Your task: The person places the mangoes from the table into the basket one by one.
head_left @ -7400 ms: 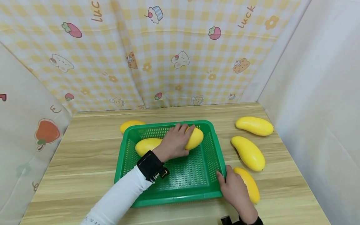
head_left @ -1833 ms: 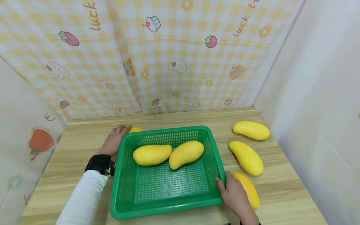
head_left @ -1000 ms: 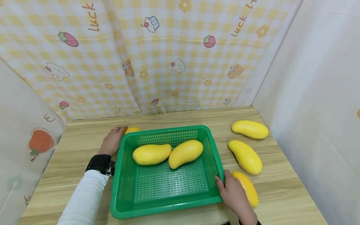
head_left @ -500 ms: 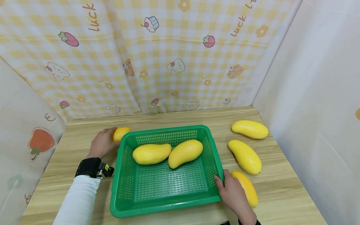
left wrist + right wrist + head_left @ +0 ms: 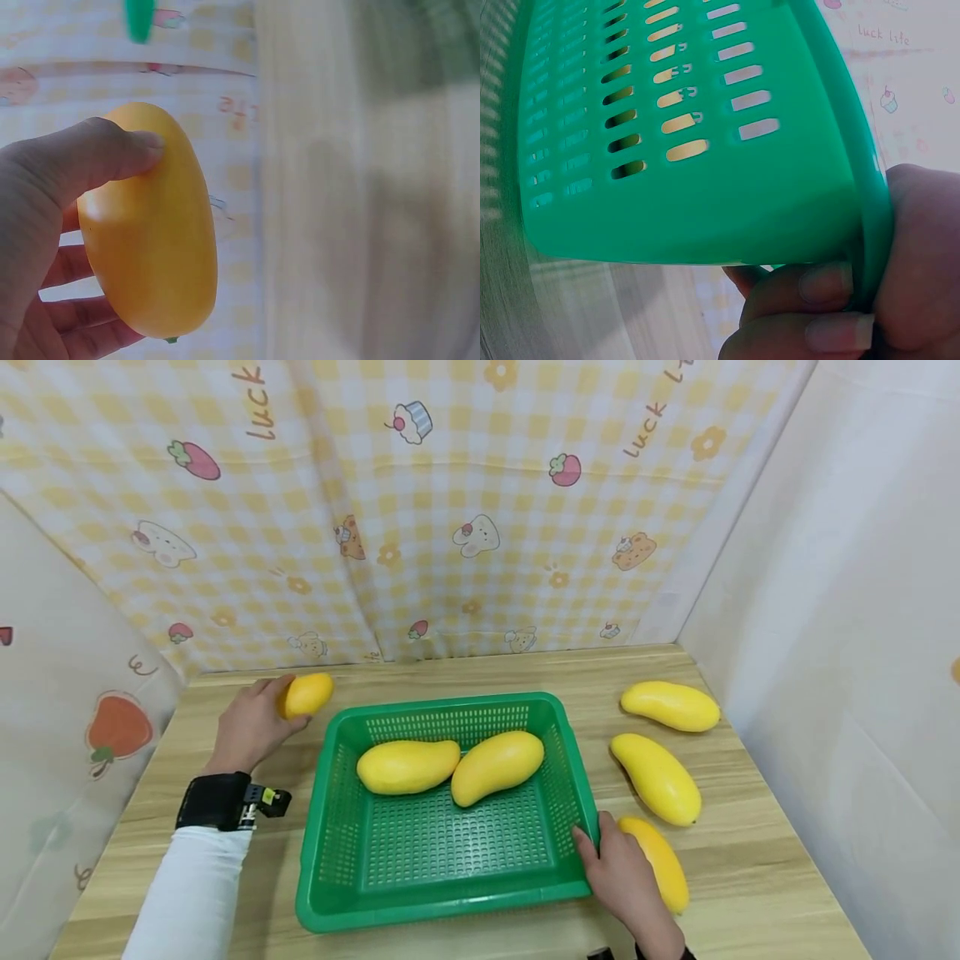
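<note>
My left hand (image 5: 251, 722) holds a yellow mango (image 5: 309, 695) in the air, left of the basket's far corner. In the left wrist view the thumb lies across that mango (image 5: 161, 247), with the fingers curled behind it. A green plastic basket (image 5: 457, 847) with slotted walls stands in the middle of the table. Inside, near its back wall, lie a left mango (image 5: 407, 767) and a right mango (image 5: 497, 768). My right hand (image 5: 626, 881) grips the basket's right rim near the front corner. The right wrist view shows fingers and thumb around the rim (image 5: 876, 202).
To the basket's right lie three more mangoes: a far one (image 5: 670, 706), a middle one (image 5: 660, 779) and a near one (image 5: 660, 864), partly behind my right hand. Patterned cloth (image 5: 450, 485) hangs behind the wooden table (image 5: 525, 672), and pale cloth flanks both sides.
My left hand has let go of a mango inside the basket, reached behind the basket's back left corner, grasped another and lifted it to the left. The right hand stays on the rim.
</note>
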`<state>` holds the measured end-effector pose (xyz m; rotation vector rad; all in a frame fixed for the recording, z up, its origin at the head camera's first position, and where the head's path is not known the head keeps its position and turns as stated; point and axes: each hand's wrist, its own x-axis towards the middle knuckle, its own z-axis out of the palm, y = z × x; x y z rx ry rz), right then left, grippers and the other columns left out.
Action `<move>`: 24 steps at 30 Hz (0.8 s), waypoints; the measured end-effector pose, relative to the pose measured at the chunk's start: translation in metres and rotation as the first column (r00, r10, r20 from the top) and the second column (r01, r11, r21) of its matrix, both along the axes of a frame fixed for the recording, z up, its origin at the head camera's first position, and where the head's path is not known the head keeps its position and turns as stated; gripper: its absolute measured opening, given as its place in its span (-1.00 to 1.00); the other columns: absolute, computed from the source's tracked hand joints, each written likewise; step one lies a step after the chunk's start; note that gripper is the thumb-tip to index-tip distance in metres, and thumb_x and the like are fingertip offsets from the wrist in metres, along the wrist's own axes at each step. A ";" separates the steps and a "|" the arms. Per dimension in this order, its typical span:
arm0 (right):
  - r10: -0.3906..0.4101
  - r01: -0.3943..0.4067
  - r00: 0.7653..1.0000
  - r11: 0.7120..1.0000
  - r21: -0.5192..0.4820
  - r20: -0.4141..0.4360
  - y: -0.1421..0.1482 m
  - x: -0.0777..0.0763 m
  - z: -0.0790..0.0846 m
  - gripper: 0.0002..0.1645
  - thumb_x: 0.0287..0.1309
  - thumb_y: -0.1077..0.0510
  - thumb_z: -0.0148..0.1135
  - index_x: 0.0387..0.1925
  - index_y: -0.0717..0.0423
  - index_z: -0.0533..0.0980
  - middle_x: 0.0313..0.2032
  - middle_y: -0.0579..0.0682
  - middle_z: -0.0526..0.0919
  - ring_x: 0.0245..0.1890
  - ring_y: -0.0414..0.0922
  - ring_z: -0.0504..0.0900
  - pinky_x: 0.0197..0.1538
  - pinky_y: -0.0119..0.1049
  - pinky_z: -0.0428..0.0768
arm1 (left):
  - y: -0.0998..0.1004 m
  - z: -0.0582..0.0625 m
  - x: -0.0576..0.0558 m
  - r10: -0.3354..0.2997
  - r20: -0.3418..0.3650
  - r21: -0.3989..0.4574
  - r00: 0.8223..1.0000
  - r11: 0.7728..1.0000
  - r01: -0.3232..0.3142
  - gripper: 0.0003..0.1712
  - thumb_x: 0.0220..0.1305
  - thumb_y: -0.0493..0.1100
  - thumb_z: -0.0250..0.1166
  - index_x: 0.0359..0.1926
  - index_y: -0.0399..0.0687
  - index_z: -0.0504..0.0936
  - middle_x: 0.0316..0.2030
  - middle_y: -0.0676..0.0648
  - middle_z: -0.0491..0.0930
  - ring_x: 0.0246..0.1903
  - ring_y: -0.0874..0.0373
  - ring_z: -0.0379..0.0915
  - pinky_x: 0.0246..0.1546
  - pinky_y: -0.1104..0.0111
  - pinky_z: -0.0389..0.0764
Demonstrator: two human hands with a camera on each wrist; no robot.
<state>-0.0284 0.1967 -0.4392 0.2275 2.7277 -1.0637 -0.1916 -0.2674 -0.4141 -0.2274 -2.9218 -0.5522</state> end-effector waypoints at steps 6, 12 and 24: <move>-0.004 0.004 1.000 1.000 -0.003 0.011 0.000 -0.001 0.000 -0.71 0.36 0.08 0.06 -0.17 0.28 0.38 -0.61 -0.02 0.36 -0.62 -0.16 0.37 -0.59 -0.31 0.40 | 0.009 0.017 0.007 -0.030 -0.108 0.016 0.994 0.999 0.032 -0.26 0.06 -0.13 0.42 0.25 -0.30 0.39 0.03 -0.43 0.42 -0.08 -0.38 0.32 -0.24 -0.21 0.41; 0.001 -0.001 1.000 1.000 -0.009 0.021 -0.001 -0.002 0.000 -0.70 0.37 0.07 0.06 -0.15 0.28 0.38 -0.60 -0.02 0.36 -0.62 -0.16 0.37 -0.58 -0.31 0.41 | 0.026 0.034 0.017 -0.080 -0.176 0.012 0.981 0.996 0.083 -0.25 -0.01 -0.14 0.47 0.22 -0.25 0.44 0.01 -0.36 0.47 -0.08 -0.30 0.38 -0.26 -0.12 0.46; -0.006 0.006 1.000 1.000 -0.002 0.030 -0.001 -0.002 0.000 -0.72 0.37 0.07 0.06 -0.18 0.25 0.38 -0.61 -0.02 0.36 -0.62 -0.15 0.37 -0.58 -0.31 0.40 | 0.063 0.047 0.042 -0.234 -0.217 -0.076 0.948 0.972 0.223 -0.22 -0.07 -0.10 0.51 0.19 -0.28 0.45 -0.03 -0.34 0.49 -0.16 -0.26 0.43 -0.41 -0.05 0.54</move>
